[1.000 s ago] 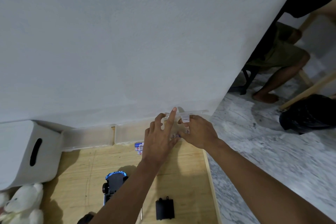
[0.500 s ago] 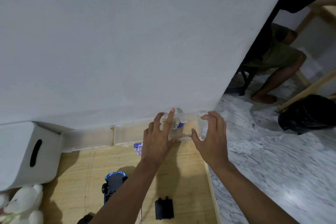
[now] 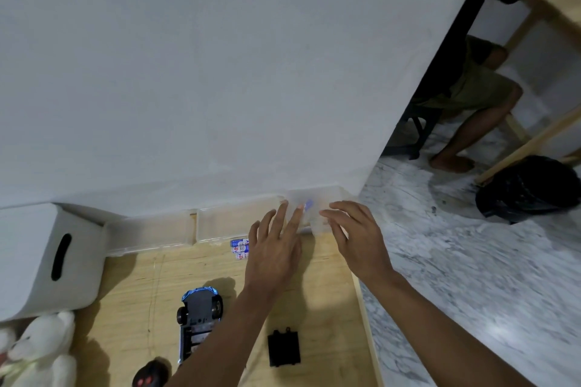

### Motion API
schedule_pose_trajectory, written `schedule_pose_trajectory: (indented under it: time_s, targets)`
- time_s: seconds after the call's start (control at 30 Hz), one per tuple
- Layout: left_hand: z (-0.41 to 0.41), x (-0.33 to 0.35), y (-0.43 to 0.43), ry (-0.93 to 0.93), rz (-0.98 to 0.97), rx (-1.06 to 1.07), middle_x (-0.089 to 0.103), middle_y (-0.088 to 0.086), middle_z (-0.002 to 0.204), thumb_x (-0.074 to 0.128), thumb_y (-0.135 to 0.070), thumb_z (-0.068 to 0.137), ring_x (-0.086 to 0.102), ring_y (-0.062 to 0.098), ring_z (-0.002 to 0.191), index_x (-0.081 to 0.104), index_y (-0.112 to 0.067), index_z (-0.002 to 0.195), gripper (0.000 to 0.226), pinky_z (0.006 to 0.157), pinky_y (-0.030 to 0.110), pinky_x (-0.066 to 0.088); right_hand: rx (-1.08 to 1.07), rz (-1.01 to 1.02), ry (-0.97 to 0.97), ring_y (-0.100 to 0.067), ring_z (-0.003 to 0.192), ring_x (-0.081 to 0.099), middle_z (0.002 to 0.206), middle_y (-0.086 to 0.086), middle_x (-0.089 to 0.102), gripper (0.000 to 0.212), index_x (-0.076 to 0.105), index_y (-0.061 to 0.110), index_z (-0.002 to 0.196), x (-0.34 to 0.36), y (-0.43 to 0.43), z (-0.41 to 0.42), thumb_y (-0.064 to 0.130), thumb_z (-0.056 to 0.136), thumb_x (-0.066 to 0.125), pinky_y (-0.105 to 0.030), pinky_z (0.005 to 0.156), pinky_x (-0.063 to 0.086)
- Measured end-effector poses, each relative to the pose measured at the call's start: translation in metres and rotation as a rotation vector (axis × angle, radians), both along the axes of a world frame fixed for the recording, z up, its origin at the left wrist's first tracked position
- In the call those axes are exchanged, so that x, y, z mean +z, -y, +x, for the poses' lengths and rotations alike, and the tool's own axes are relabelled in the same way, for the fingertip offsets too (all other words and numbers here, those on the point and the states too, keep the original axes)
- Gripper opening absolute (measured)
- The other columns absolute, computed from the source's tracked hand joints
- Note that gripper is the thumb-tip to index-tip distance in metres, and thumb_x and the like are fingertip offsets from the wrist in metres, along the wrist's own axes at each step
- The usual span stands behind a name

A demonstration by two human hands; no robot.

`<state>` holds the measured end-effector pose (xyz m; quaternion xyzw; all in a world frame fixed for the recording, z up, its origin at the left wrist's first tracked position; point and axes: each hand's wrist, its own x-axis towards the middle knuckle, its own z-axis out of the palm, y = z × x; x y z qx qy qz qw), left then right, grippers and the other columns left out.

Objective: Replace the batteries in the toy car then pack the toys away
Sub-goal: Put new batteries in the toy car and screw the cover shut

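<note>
The blue toy car (image 3: 201,317) lies upside down on the wooden table (image 3: 132,286), its battery bay uncovered. The black battery cover (image 3: 284,347) lies to its right. Loose batteries (image 3: 239,249) with blue and red labels sit in front of a clear plastic box (image 3: 251,220) against the wall. A small clear case (image 3: 314,209), blurred, shows something blue inside. My left hand (image 3: 273,251) reaches to it with straight fingers touching its left part. My right hand (image 3: 355,236) lays its fingers flat over the case's right end.
A white storage bin (image 3: 41,261) with a slot handle stands at the left, a white plush bear (image 3: 41,352) in front of it. A black and red remote (image 3: 147,378) lies at the bottom edge. The table's right edge drops to marble floor (image 3: 471,276). A seated person's leg (image 3: 471,132) is at the far right.
My right hand left the middle of the case, went to its right end and now lies flatter on top. My left hand stayed on the left part.
</note>
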<state>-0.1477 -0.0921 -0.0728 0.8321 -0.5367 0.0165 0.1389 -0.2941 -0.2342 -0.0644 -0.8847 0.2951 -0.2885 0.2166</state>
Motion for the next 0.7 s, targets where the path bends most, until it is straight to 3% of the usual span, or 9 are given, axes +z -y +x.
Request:
schedule_pose_trajectory:
  time_s: [0.27,0.53,0.7]
  targets:
    - [0.003,-0.001,0.006,0.014,0.031,0.057,0.053,0.004,0.150,0.046,-0.053,0.097,0.052,0.034,0.131,0.056,-0.030,0.143,0.052,0.103,0.057,0.044,0.028,0.052,-0.083,-0.016,0.120,0.056,0.128,0.008,0.064,0.030,0.074,0.027,0.115,-0.009,0.001,-0.007,0.036,0.086,0.073,-0.035,0.099,0.050]
    - [-0.004,-0.009,0.021,0.064,-0.061,0.143,0.061,0.005,0.137,0.067,-0.053,0.087,0.056,0.032,0.120,0.064,-0.029,0.119,0.040,0.097,0.051,0.043,-0.024,-0.020,-0.151,-0.021,0.112,0.057,0.118,0.004,0.067,0.029,0.075,0.025,0.109,-0.012,-0.001,0.001,0.027,0.081,0.082,-0.036,0.089,0.053]
    - [-0.006,-0.008,0.022,0.023,-0.085,0.141,0.062,0.005,0.135,0.070,-0.048,0.086,0.056,0.032,0.117,0.065,-0.027,0.118,0.038,0.095,0.048,0.044,-0.024,-0.097,-0.261,-0.022,0.105,0.058,0.114,0.004,0.066,0.031,0.073,0.025,0.109,-0.006,-0.001,0.004,0.029,0.080,0.082,-0.037,0.084,0.052]
